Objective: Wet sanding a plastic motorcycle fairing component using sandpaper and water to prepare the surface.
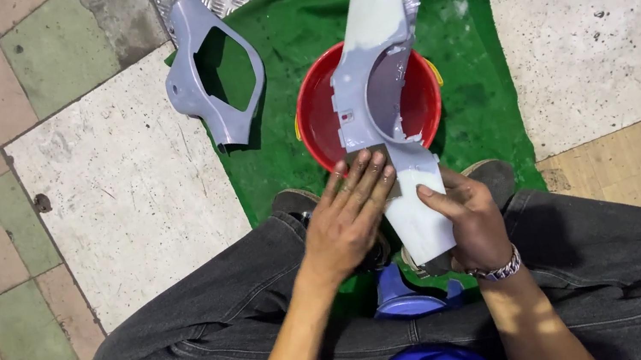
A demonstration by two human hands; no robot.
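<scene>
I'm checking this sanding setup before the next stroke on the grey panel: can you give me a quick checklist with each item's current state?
1. Right hand grips the near end of the grey panel: ok.
2. Left hand lies flat on the panel, over a dark sheet: ok.
3. Panel lies across the red basin: ok.
4. Water in the basin: cannot tell.
5. Green mat lies under the basin: ok.
6. Second grey panel lies apart from the basin: ok.

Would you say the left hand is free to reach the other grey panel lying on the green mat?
Probably yes: the left hand only presses flat on the held panel, and nothing lies between it and the grey panel on the mat.
</scene>
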